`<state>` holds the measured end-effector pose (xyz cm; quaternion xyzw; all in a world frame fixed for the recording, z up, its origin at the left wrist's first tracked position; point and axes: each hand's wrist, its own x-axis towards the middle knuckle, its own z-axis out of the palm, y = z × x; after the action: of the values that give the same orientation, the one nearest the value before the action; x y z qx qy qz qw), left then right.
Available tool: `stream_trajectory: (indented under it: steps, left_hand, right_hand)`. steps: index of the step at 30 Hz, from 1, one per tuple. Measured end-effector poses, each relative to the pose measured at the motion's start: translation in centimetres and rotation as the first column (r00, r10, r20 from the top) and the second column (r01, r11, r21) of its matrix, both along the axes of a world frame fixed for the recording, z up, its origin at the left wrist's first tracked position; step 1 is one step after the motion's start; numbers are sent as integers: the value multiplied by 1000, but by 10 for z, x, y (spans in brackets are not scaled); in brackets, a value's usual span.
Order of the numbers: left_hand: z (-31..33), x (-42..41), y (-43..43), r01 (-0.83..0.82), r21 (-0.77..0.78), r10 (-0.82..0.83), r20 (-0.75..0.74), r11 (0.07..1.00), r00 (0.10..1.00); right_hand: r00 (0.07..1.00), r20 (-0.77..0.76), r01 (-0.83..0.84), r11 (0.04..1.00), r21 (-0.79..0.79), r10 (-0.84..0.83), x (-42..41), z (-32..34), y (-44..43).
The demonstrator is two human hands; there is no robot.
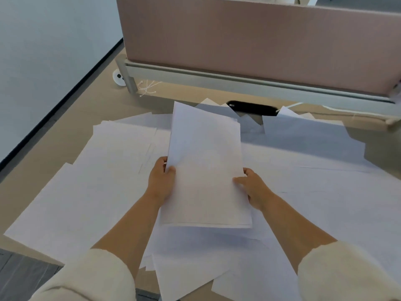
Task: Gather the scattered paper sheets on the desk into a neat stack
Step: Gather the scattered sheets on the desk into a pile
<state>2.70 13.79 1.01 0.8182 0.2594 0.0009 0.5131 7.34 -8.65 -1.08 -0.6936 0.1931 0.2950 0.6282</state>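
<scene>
A bundle of white paper sheets (206, 161) is held lengthwise above the desk in the middle of the view. My left hand (161, 181) grips its left edge, thumb on top. My right hand (252, 187) grips its right edge, thumb lying on the top sheet. Several loose white sheets (91, 192) lie scattered and overlapping over the light wooden desk (54, 148), on the left, on the right (325, 174) and under my forearms (195, 268).
A pinkish-brown divider panel (249, 35) on a grey rail closes off the desk's far side. A black cable slot (251, 108) sits just behind the papers. A white round object (119, 78) and thin white cords (147, 86) lie at the back left. The desk's left edge borders a pale wall.
</scene>
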Motion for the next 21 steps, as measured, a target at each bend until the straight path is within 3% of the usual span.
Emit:
stream_trajectory:
  steps: [6, 8, 11, 13, 15, 18, 21]
  left_hand:
    - [-7, 37, -55, 140, -22, -140, -12, 990, 990]
    - [-8, 52, -74, 194, -87, -197, -24, 977, 980]
    - [-3, 70, -106, 144, -310, -176, -79, 940, 981]
    - [-1, 79, -124, 77, -551, -175, -127, 831, 976]
    - [-1, 86, -139, 65, -677, -207, -131, 733, 969]
    - [-5, 92, -157, 77, -660, -222, -138, 748, 965]
    - [-10, 100, -172, 98, -591, -248, -177, 800, 953]
  right_hand:
    - [993, -42, 115, 991, 61, -113, 5, 1, -64]
    - [980, 7, 197, 980, 10, -197, 8, 2, -86]
    - [909, 81, 412, 910, -41, -408, 14, -5, -119]
    - [815, 103, 574, 818, -20, -570, 16, -11, -138]
    - [697, 59, 710, 699, 85, -715, 20, -12, -152]
    - [554, -89, 818, 520, 246, -828, 34, -11, -162]
    - [599, -80, 796, 582, 168, -797, 51, -14, -165]
